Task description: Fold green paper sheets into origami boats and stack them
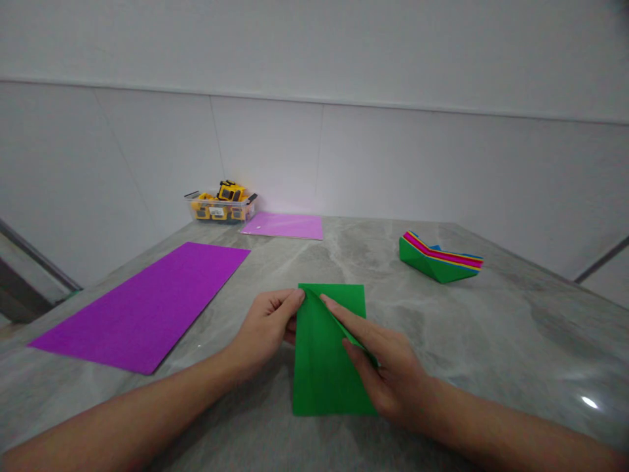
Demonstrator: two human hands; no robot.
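Observation:
A green paper sheet (322,367) lies on the grey marble table (491,328) straight in front of me. One corner of it is folded over into a diagonal flap. My left hand (265,328) pinches the sheet's upper left edge at the tip of the flap. My right hand (381,364) rests on the sheet's right side, its fingers closed on the flap's edge and pressing it along the crease.
A large purple sheet (147,305) lies to the left. A smaller pink sheet (285,225) sits at the back. Beside it a clear plastic box holds yellow toy vehicles (222,203). Stacked folded paper boats (437,259) stand at the right. A white wall rises behind.

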